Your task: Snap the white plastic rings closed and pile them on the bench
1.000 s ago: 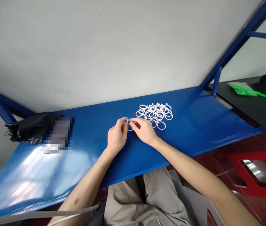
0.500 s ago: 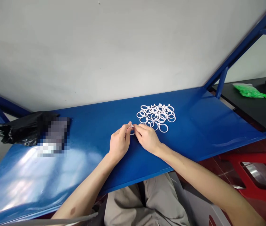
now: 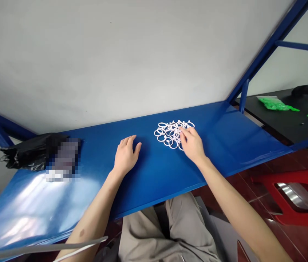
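A heap of several white plastic rings (image 3: 170,131) lies on the blue table (image 3: 225,145) near its far edge. My right hand (image 3: 192,144) rests on the right side of the heap, fingers stretched forward and touching the rings; I cannot make out a ring held in it. My left hand (image 3: 125,155) lies flat and open on the bare table to the left of the heap, holding nothing.
A crumpled black plastic bag (image 3: 34,150) sits at the table's far left beside a blurred patch. A grey wall stands close behind. To the right, a black table (image 3: 293,122) carries a green bag (image 3: 274,103). A red stool (image 3: 296,198) stands lower right.
Both hands were pinching one ring together in front of the heap. They have parted: the right hand moved onto the heap, the left drew back left and flattened on the table.
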`<state>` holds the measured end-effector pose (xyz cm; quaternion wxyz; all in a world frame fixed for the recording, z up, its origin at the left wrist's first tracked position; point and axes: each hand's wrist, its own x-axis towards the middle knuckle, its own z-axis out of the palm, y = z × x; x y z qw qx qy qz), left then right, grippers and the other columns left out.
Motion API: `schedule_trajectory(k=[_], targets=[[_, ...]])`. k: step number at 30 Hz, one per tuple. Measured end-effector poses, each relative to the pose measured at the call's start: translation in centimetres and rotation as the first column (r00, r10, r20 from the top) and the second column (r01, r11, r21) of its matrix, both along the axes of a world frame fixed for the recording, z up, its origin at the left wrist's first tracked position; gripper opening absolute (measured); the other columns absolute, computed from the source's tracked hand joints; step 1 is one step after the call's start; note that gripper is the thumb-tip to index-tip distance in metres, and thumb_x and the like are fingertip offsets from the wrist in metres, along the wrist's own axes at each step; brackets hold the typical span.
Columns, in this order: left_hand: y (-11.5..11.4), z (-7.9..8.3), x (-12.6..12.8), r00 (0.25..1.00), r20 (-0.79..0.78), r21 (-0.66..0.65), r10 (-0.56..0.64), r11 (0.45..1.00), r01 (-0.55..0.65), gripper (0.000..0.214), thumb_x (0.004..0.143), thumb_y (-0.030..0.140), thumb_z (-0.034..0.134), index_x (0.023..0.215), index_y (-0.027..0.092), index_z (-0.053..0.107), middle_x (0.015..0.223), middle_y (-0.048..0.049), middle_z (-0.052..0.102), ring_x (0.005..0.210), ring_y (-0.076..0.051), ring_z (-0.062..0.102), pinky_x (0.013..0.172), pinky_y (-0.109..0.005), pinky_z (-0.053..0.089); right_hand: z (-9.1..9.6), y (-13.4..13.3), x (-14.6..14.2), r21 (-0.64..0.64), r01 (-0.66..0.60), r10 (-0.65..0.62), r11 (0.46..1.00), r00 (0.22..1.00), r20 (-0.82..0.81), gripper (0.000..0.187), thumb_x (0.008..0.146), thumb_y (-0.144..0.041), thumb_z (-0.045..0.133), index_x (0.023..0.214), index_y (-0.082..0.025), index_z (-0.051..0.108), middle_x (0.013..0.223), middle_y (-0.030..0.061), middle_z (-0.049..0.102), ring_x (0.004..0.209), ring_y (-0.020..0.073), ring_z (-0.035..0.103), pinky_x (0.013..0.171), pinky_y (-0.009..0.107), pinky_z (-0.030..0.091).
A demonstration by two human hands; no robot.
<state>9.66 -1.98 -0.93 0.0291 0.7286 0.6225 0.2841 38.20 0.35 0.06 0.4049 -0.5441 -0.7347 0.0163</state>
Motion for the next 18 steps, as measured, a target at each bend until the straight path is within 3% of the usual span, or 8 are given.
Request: schedule_trajectory(k=[3, 7, 11, 18], targets=[[0.3, -1.0, -0.2, 0.994, -0.104, -0.035, 0.028, 0.999, -0.032, 0.040, 0.097, 0.038, 0.051, 0.127, 0.014, 0.063, 0.138, -0.0181, 0.061, 0.131, -0.036, 0.053, 0.107, -0.052, 0.046, -0.9, 0.2, 3.7, -0.032, 0.080, -0.082, 0.996, 0.995, -0.059, 0.022, 0.096, -0.026, 0.055, 0.113, -0.019, 0.067, 0.091, 0.0064, 0.067, 0.076, 0.0210, 0.062, 0.078, 0.039, 0.054], [0.4, -1.4, -0.2, 0.992, -0.123, -0.031, 0.033, 0.999, -0.037, 0.036, 0.097, 0.037, 0.051, 0.124, 0.017, 0.066, 0.139, -0.0160, 0.061, 0.131, -0.036, 0.053, 0.107, -0.051, 0.047, -1.6, 0.3, 5.4, -0.051, 0.111, -0.111, 0.992, 0.994, 0.005, 0.012, 0.093, -0.028, 0.057, 0.090, -0.021, 0.066, 0.091, 0.0070, 0.069, 0.085, 0.0251, 0.060, 0.079, 0.042, 0.052], [0.4, -1.4, -0.4, 0.991, -0.132, -0.026, 0.026, 0.999, -0.029, 0.038, 0.097, 0.037, 0.049, 0.124, 0.016, 0.066, 0.139, -0.0165, 0.061, 0.130, -0.036, 0.053, 0.107, -0.051, 0.047, -2.0, 0.7, 5.1, -0.077, 0.127, -0.126, 0.989, 0.992, 0.019, 0.016, 0.093, -0.032, 0.058, 0.097, -0.022, 0.070, 0.101, 0.0098, 0.068, 0.096, 0.0291, 0.059, 0.082, 0.044, 0.053], [0.5, -1.8, -0.3, 0.989, -0.146, -0.010, 0.021, 1.000, -0.023, 0.040, 0.098, 0.038, 0.047, 0.125, 0.015, 0.066, 0.140, -0.0179, 0.060, 0.132, -0.036, 0.052, 0.109, -0.052, 0.045, -2.4, 0.7, 5.1, -0.067, 0.158, -0.159, 0.985, 0.987, -0.001, 0.020, 0.094, -0.031, 0.055, 0.103, -0.020, 0.070, 0.102, 0.0106, 0.068, 0.097, 0.0296, 0.059, 0.085, 0.046, 0.053]])
